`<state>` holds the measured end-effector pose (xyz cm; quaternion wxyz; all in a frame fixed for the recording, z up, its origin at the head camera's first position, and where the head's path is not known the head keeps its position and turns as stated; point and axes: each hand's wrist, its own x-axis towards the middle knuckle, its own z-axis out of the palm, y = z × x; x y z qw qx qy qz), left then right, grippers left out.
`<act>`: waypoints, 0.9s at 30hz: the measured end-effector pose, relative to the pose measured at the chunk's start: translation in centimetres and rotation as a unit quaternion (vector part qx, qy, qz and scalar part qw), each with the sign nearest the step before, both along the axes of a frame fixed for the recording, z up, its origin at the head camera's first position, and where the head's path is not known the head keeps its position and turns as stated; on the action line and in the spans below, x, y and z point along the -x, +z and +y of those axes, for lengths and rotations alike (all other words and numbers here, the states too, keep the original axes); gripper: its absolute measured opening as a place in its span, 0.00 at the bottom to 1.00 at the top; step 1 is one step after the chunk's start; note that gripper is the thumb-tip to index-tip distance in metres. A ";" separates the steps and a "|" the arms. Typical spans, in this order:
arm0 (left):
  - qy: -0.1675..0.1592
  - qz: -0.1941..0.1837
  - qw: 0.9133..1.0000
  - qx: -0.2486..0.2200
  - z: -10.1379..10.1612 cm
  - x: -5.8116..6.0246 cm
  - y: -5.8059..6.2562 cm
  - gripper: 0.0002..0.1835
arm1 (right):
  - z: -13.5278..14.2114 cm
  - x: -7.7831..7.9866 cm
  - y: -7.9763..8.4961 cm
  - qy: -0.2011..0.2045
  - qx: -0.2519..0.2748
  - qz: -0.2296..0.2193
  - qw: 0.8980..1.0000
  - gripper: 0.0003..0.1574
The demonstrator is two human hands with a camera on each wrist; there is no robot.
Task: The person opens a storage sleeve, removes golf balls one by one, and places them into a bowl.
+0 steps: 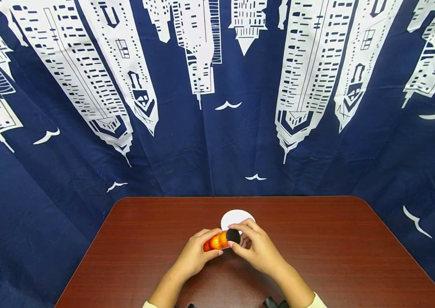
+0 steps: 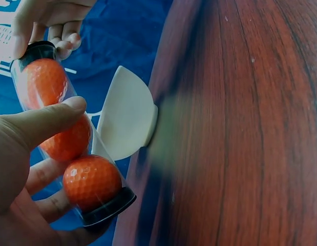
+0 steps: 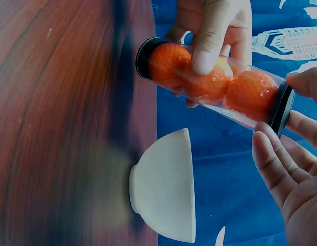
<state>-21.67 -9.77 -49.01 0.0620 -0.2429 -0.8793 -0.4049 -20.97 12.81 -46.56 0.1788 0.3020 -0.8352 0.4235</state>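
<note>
A clear plastic tube (image 3: 240, 119) holds three orange golf balls (image 2: 92, 180) in a row, with a black cap on each end. My left hand (image 1: 196, 251) grips the tube around its middle, thumb on the near side and fingers behind it. At the tube's other end, my right hand (image 1: 258, 248) pinches the black cap (image 1: 234, 236) between thumb and fingers. The cap sits on the tube's end in the right wrist view. Just beyond the hands, a white bowl (image 1: 233, 217) stands upright on the table, partly covered by the right hand in the head view.
The brown wood-grain table (image 1: 144, 239) has rounded far corners. Behind it hangs a dark blue cloth (image 1: 186, 149) printed with white buildings and birds. Dark objects (image 1: 275, 303) show at the bottom edge, near the right forearm; their kind is unclear.
</note>
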 end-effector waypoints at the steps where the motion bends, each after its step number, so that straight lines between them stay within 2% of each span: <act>1: -0.004 0.002 1.000 -0.003 0.0 0.0 0.0 0.27 | 0.0 0.0 0.0 0.005 0.005 0.005 1.000 0.23; 6: -0.013 0.001 1.000 -0.010 -0.1 0.1 0.1 0.27 | 0.2 0.2 0.1 0.020 0.027 0.000 0.999 0.23; 12: -0.022 -0.015 1.000 -0.017 -0.2 0.0 0.1 0.28 | 0.4 0.3 0.0 0.019 0.039 -0.027 0.999 0.22; 16: -0.022 -0.020 0.999 -0.022 -0.2 0.0 0.1 0.27 | 0.5 0.3 0.1 0.026 0.049 -0.036 0.998 0.21; 22: -0.016 -0.041 0.998 -0.036 -0.2 0.2 0.0 0.28 | 0.6 0.2 0.5 0.053 0.090 -0.050 0.993 0.21; 27: -0.011 -0.040 0.998 -0.036 0.0 0.2 0.0 0.28 | 0.8 0.3 0.4 0.040 0.087 -0.046 0.994 0.23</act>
